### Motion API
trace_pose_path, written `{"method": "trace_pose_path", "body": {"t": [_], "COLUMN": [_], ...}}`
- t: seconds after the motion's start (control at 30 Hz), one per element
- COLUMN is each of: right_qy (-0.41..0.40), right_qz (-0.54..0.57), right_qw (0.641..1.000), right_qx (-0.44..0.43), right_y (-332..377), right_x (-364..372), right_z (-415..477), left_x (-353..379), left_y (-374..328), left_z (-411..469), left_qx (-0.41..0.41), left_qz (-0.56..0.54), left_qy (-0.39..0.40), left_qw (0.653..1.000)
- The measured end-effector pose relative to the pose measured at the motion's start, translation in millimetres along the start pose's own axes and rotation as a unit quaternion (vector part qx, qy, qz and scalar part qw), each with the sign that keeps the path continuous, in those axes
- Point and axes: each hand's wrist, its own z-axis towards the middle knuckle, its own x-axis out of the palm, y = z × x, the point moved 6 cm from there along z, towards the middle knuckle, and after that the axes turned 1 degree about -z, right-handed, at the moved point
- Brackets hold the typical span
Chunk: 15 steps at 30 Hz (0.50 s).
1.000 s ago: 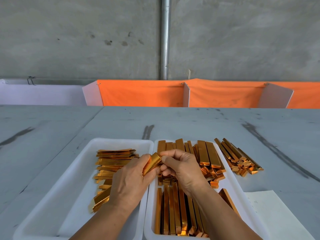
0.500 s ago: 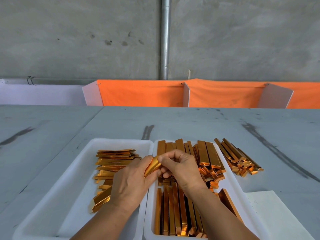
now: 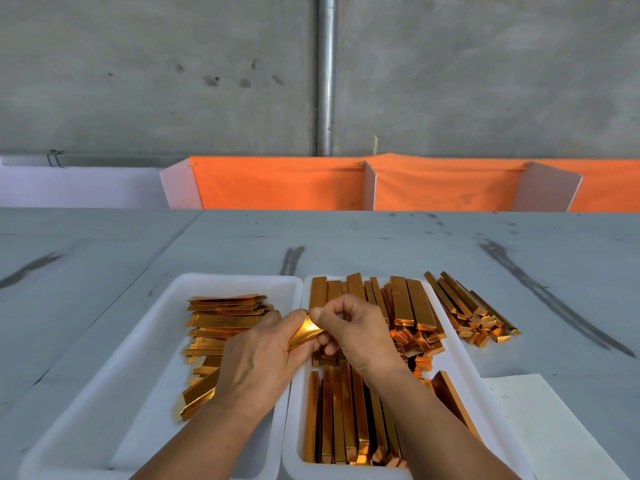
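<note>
Your left hand [image 3: 263,358] and right hand [image 3: 353,327] both pinched gold foil box [image 3: 304,332], held above seam between left tray [image 3: 104,403] and right tray [image 3: 464,368]; folded boxes [image 3: 346,417] filled right tray.

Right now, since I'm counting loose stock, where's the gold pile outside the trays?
Head view, right side: the loose pile lies on the table beside the right tray.

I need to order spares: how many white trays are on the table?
2. The left tray holds flat gold pieces; the right tray, directly beside it, holds gold boxes. None seems hidden.
</note>
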Motion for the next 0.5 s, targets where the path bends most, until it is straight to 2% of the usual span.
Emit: {"method": "trace_pose_path", "body": {"t": [0.13, 0.23, 0.3, 0.33, 0.4, 0.43, 0.5], "right_qy": [-0.030, -0.080, -0.095, -0.093, -0.081, -0.073, -0.057], "right_qz": [-0.005, 0.016, 0.047, 0.063, 0.085, 0.092, 0.106], "right_qw": [0.999, 0.997, 0.994, 0.993, 0.992, 0.992, 0.992], "right_qx": [0.008, 0.019, 0.031, 0.037, 0.043, 0.043, 0.042], "right_y": [-0.1, -1.3, -2.8, -3.5, -4.1, -4.3, -4.1], "right_x": [-4.2, -14.9, -19.2, -19.2, -16.5, -14.9, -12.2], "right_z": [1.1, 3.5, 4.8, 5.0, 4.8, 4.7, 4.7], "left_x": [-8.8, -19.2, -20.6, -18.3, -9.2, -4.4, -0.6], "left_y": [0.3, 9.9, 23.0, 29.7, 38.4, 37.6, 28.4], "left_z": [2.6, 4.3, 3.3, 2.4, 1.2, 2.0, 3.3], "left_qx": [0.000, -0.056, -0.134, -0.178, -0.236, -0.232, -0.192], "left_qz": [0.035, -0.016, -0.130, -0.213, -0.383, -0.441, -0.480], "left_qy": [-0.082, -0.135, -0.141, -0.133, -0.102, -0.077, -0.037], "left_qw": [0.996, 0.989, 0.972, 0.951, 0.887, 0.864, 0.855]}}
